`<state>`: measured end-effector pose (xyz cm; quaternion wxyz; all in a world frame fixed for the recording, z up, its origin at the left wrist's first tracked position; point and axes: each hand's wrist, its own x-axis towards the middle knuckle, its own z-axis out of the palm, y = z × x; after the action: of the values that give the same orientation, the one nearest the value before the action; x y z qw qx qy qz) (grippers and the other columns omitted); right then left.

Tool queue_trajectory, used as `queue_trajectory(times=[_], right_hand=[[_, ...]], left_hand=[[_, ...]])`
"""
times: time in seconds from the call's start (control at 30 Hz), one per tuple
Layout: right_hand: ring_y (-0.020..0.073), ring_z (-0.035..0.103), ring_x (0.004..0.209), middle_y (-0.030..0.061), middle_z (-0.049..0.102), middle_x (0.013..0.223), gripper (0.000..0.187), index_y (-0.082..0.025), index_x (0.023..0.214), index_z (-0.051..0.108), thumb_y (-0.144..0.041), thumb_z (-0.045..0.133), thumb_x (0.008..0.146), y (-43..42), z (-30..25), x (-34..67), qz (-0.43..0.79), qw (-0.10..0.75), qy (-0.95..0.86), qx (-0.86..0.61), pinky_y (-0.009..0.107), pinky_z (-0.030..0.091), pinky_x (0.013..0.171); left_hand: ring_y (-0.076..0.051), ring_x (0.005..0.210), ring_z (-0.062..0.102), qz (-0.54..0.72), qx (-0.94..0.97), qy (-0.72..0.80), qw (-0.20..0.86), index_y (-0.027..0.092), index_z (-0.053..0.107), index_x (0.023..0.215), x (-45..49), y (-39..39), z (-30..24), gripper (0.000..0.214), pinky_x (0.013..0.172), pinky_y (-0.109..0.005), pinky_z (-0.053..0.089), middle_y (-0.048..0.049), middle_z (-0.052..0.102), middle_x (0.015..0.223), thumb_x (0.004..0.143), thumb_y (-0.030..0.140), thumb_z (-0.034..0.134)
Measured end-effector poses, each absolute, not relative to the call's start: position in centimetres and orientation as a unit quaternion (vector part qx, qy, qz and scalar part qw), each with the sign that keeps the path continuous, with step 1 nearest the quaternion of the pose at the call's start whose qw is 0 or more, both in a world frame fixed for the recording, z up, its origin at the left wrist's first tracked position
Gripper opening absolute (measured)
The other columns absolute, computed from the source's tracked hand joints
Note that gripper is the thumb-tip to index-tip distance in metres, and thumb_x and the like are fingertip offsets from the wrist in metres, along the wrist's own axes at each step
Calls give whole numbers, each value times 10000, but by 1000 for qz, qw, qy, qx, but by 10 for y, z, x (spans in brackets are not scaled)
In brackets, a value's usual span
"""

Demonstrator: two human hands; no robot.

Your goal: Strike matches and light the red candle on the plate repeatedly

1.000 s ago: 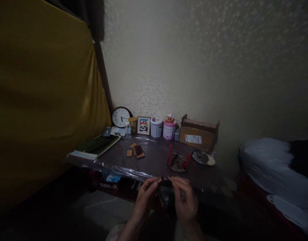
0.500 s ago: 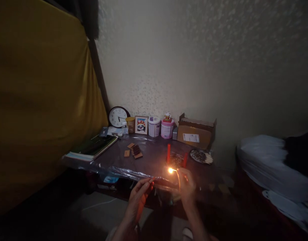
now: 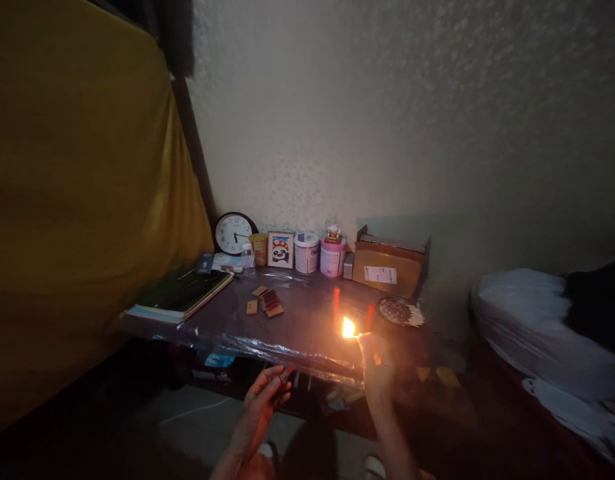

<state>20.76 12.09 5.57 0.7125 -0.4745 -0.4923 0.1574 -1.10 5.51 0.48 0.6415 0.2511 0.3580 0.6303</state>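
Note:
My right hand (image 3: pixel 375 360) is raised over the front edge of a dark plastic-covered table (image 3: pixel 292 320) and pinches a burning match (image 3: pixel 348 328). The flame sits just in front of two red candles (image 3: pixel 336 305) that stand in a small dish hidden behind the glare. My left hand (image 3: pixel 265 397) hangs lower, below the table edge, with its fingers curled round a small dark thing that looks like a matchbox. A second plate (image 3: pixel 400 311) of used sticks lies right of the candles.
Along the wall stand a clock (image 3: pixel 233 233), a framed picture (image 3: pixel 281 249), two tubs (image 3: pixel 307 252) and a cardboard box (image 3: pixel 390 268). Books (image 3: pixel 182 297) lie at the left, small brown pieces (image 3: pixel 267 301) mid-table. A yellow cloth (image 3: pixel 77 200) hangs left, bedding (image 3: pixel 532 320) lies right.
A second ago both hands were together in the dark with the match unlit. The match caught fire, my right hand carried it up towards the candles, and my left hand dropped away.

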Motion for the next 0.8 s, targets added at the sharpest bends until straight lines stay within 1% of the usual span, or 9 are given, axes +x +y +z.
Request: queue_trajectory(times=[0.13,0.27,0.47,0.6,0.8], right_hand=[[176,565,733,17,603,723,122,-187,690,615,-296,595,741,122,56,206,166,720,-483,-469,317,464,723],[174,560,744,19,596,745,118,-186,697,613,-296,601,738,124,58,205,172,730,-479,-456,322,465,731],[172,555,733,17,591,739,155,-175,682,613,-324,612,724,126,59,206,180,737,-471,-451,330,460,721],[164,553,711,14,596,730,173,-169,678,616,-337,626,717,126,62,206,187,735,-467,-455,319,453,708],[160,554,700,14,598,724,191,-164,697,616,-354,627,718,127,63,205,208,731,-457,-462,293,453,676]], left_hand=[[-147,808,640,618,255,352,656,196,617,940,-11,54,0,225,736,-277,497,-76,661,1115,731,265,663],[-149,772,642,623,242,355,654,194,630,912,-13,58,-7,223,713,-277,502,-63,691,1031,706,260,685],[-165,780,645,620,235,374,649,197,650,901,-15,59,-7,272,716,-284,499,-63,695,992,656,291,722],[-172,786,642,617,241,386,642,206,662,892,-14,58,-4,269,722,-287,487,-46,702,904,652,313,721],[-175,767,639,618,235,386,643,200,673,874,-14,59,-5,270,708,-295,479,-47,694,877,639,317,732]])
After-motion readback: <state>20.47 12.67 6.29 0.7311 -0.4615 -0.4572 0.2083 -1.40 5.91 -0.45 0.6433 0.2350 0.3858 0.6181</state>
